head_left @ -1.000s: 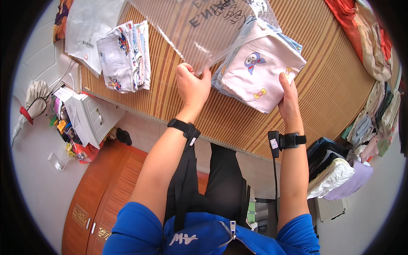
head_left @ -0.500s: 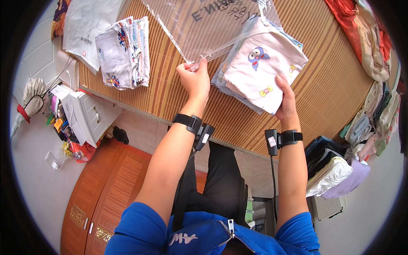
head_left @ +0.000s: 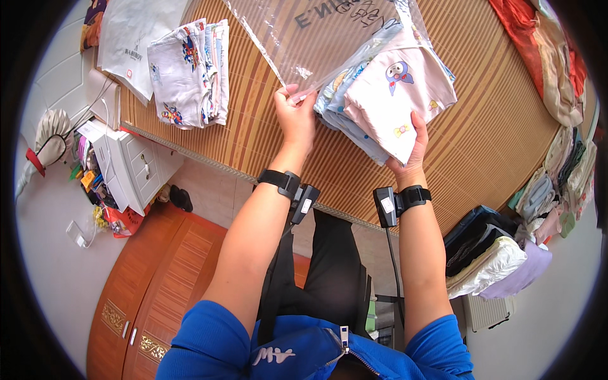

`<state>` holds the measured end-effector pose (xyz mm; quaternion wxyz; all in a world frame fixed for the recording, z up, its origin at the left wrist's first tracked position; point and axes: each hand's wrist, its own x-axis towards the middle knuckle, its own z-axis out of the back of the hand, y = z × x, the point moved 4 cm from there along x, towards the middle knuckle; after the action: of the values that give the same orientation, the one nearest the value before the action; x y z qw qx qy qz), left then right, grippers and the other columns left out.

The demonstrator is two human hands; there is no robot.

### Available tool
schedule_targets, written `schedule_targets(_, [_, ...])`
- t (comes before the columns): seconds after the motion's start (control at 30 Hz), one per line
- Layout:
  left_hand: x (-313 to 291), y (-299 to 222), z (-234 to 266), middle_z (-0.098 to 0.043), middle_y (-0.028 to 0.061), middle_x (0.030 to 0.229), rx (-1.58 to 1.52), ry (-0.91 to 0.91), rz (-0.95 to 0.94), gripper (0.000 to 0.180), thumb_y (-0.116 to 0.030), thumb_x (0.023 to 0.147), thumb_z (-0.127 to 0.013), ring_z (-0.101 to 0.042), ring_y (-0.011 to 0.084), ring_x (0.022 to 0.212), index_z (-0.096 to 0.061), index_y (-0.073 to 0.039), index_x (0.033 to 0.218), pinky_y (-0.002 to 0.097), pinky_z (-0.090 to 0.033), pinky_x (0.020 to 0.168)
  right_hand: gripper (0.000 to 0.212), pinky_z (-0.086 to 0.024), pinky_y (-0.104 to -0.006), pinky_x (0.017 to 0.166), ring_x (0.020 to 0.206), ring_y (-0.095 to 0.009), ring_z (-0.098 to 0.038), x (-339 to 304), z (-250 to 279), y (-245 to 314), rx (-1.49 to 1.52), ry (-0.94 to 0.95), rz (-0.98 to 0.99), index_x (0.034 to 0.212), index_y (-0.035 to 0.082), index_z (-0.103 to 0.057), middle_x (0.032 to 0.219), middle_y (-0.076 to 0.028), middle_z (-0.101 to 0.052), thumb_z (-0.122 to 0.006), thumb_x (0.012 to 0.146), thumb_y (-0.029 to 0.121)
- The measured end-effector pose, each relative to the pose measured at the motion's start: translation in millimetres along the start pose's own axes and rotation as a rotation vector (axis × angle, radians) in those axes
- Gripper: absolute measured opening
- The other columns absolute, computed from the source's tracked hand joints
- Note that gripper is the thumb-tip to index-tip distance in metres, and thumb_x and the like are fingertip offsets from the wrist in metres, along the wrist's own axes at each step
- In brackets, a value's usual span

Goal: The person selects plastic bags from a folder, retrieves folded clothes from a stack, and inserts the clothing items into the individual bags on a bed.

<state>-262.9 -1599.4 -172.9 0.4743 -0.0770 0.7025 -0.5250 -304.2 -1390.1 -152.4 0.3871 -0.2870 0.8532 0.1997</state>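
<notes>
My left hand [head_left: 296, 120] pinches the near edge of a clear plastic bag [head_left: 288, 50] that lies on the slatted mat, dark print on its face. Just to the right, my right hand [head_left: 413, 152] grips the near corner of a stack of folded children's clothes [head_left: 373, 95], its thumb on top and its fingers underneath. The top piece is pale pink with a blue cartoon figure and yellow bows. Light blue patterned layers show below it, fanned out to the left. The far part of the stack lies at the bag's mouth, some of it under the film.
Another pile of folded white printed clothes [head_left: 183, 76] stands at the left, beside a white plastic bag [head_left: 136, 44]. Orange and beige fabric [head_left: 544, 63] lies far right. More folded clothes [head_left: 494, 259] sit past the right edge of the slatted mat [head_left: 253, 136]. A white drawer cabinet [head_left: 136, 164] stands at left.
My right hand has come a little left and nearer, its wrist turning. The stack has tilted, showing more blue layers on its left. My left hand keeps its pinch on the bag.
</notes>
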Motion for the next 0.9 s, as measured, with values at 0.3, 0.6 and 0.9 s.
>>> schedule_targets(0.3, [9.3,-17.4,10.4,-0.063,0.0048,0.092,0.014,0.220,0.283,0.025,-0.013,0.084,-0.066,-0.060,0.0103,0.079,-0.053,-0.006,0.104,0.0244,-0.049,0.068,0.052,-0.046,-0.0348,0.091,0.103,-0.026,-0.058,-6.0,4.5,24.4,-0.623,-0.184,0.017,0.123,-0.005,-0.047,0.118,-0.018,-0.056,-0.064,0.084,0.024])
schedule_targets(0.6, [18.2,-23.7,21.8,-0.063,0.0101,0.095,0.062,0.324,0.301,0.033,-0.011,0.084,-0.066,-0.061,0.0130,0.081,-0.049,-0.001,0.112,0.0240,-0.050,0.069,0.043,-0.026,-0.0451,0.106,0.117,-0.031,-0.048,-74.8,-143.9,-24.9,-1.977,0.378,1.367,0.117,0.008,-0.057,0.123,-0.009,-0.055,-0.063,0.075,0.002])
schedule_targets(0.9, [35.0,-20.9,21.3,-0.064,0.0092,0.082,0.104,0.399,0.353,0.027,-0.008,0.084,-0.066,-0.063,0.0129,0.071,-0.049,0.001,0.102,0.0226,-0.052,0.062,0.036,-0.015,-0.0585,0.109,0.133,-0.020,-0.034,26.5,-92.5,-65.9,-2.501,0.397,1.188,0.115,0.018,-0.063,0.126,0.005,-0.055,-0.062,0.080,0.025])
